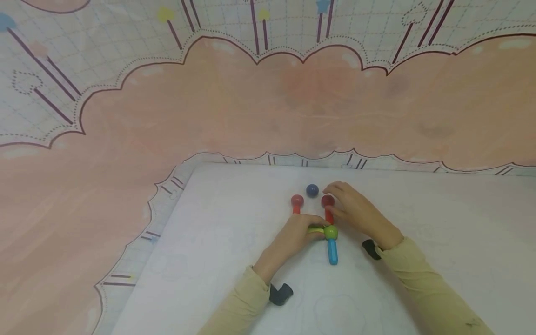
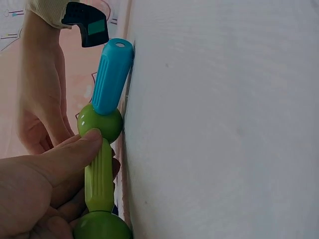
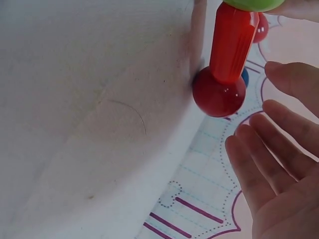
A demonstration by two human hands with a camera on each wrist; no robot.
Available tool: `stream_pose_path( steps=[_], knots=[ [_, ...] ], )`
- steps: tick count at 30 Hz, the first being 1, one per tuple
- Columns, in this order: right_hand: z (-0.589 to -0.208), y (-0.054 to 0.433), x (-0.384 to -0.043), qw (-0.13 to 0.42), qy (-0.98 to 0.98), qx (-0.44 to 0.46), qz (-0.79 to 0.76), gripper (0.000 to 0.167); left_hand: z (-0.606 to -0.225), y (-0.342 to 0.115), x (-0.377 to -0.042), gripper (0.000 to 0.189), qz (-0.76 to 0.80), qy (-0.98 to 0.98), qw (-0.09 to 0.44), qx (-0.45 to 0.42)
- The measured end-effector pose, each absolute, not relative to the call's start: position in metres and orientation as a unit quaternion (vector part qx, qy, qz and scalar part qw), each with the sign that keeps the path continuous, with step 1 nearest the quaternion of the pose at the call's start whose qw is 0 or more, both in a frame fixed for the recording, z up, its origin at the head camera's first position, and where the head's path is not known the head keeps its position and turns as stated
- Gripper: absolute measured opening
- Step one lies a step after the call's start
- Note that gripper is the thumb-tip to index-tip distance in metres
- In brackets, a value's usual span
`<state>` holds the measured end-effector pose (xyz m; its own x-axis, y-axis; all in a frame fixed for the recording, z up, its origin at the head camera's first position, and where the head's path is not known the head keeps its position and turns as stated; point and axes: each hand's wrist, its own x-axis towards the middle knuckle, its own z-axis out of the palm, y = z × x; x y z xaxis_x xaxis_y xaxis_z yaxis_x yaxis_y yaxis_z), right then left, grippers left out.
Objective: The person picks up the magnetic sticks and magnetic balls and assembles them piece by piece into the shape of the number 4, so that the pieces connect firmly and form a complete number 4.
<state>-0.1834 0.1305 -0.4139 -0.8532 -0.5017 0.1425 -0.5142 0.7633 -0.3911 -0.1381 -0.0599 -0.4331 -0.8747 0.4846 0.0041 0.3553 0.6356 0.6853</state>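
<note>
A toy of coloured balls and rods lies on the white tabletop. My left hand (image 1: 291, 236) pinches its yellow-green rod (image 2: 98, 181), thumb at the nearer green ball (image 2: 102, 122). From that ball a blue rod (image 1: 332, 252) points toward me and a red rod (image 1: 329, 216) points away, ending in a dark red ball (image 1: 328, 201). My right hand (image 1: 361, 213) is beside this ball, fingers spread and relaxed, holding nothing. A second green ball (image 2: 102, 226) sits at the rod's other end, hidden under my left hand in the head view.
Left of the dark red ball, a lighter red ball (image 1: 297, 200) tops another red rod. A loose blue ball (image 1: 312, 190) lies just beyond the two red balls. The table's far edge (image 1: 251, 165) meets a patterned pink-and-white backdrop (image 1: 268, 107).
</note>
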Motion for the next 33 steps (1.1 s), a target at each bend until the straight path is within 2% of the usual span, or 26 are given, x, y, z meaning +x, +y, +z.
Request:
stream_pose_path(
  steps=[33],
  knots=[
    [-0.427, 0.113, -0.203, -0.014, -0.931, 0.265, 0.252, 0.056, -0.432, -0.061, -0.138, 0.029, 0.353, 0.901, 0.084, 0.238]
  ],
)
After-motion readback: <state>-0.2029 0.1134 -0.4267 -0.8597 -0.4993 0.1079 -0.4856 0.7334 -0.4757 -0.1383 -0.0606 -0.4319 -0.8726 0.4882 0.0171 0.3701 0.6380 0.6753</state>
